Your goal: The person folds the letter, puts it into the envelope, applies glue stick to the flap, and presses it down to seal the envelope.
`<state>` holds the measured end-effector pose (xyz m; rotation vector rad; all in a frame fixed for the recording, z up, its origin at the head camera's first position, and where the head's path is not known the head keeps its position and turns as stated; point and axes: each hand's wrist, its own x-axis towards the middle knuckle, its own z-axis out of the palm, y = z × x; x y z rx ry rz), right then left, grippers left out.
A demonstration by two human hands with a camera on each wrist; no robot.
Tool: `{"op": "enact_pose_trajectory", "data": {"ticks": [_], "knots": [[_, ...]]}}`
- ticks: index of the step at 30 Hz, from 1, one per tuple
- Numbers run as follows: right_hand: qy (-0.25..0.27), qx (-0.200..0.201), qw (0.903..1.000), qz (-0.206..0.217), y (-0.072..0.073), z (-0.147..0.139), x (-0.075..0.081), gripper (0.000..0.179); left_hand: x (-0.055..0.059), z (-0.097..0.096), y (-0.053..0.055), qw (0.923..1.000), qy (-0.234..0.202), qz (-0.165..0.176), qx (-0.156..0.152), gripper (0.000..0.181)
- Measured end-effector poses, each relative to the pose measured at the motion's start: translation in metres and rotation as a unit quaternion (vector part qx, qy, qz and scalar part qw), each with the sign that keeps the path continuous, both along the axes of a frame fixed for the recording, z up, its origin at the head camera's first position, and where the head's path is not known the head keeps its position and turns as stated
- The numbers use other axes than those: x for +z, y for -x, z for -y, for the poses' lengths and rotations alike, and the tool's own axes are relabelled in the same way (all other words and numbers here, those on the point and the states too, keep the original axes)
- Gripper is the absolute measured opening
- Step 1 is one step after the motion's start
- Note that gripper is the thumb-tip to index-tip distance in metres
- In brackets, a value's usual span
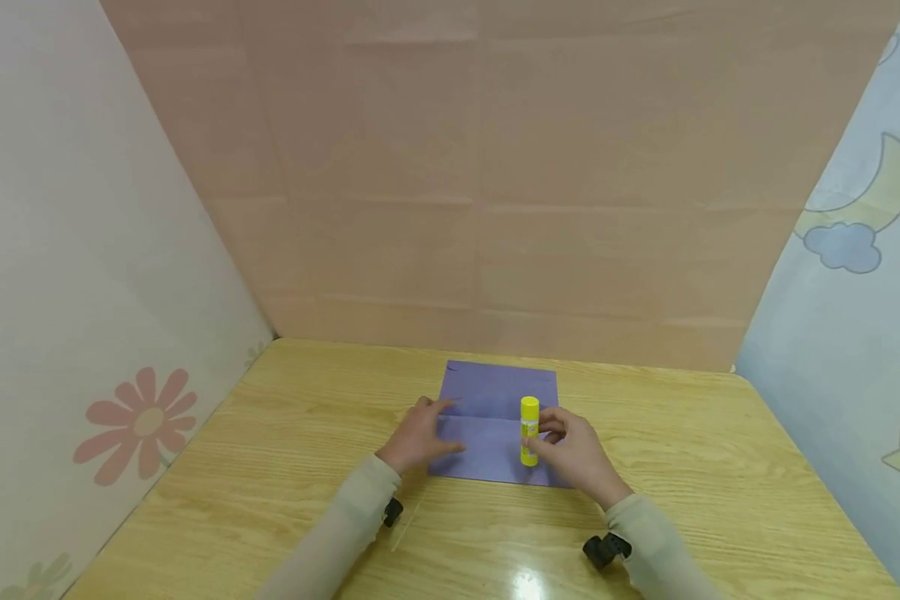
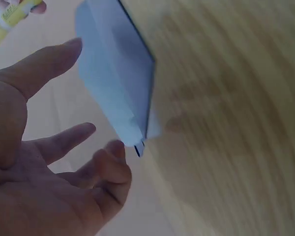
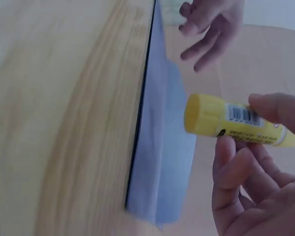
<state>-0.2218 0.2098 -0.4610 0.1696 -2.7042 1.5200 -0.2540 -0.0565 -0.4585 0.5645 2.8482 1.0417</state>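
Note:
A yellow glue stick (image 1: 529, 432) is held upright between the thumb and fingers of my right hand (image 1: 579, 457), over the right part of a purple sheet of paper (image 1: 487, 450). Its cap is on top in the head view, and a barcode label shows on the glue stick (image 3: 243, 115) in the right wrist view. The paper has a crease across its middle and lies on the table. My left hand (image 1: 417, 437) hovers at the paper's left edge, thumb and fingers spread apart and holding nothing.
The wooden table (image 1: 330, 400) runs back to a pinkish-brown covered wall (image 1: 480, 208). Pale panels stand at both sides, the left one with a red flower (image 1: 138, 425), the right one with a moon (image 1: 888, 187).

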Motion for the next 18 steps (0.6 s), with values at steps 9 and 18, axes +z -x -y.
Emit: {"op": "enact_pose_trajectory", "data": {"ticks": [9, 18], "knots": [[-0.06, -0.053, 0.9968, -0.004, 0.007, -0.033, 0.005, 0.04, -0.003, 0.005, 0.007, 0.9979, 0.064, 0.0, 0.004, 0.091], [-0.118, -0.082, 0.9894, -0.022, 0.014, -0.06, 0.001, 0.035, -0.003, 0.003, 0.008, 0.997, 0.077, 0.009, -0.009, 0.09]]}}
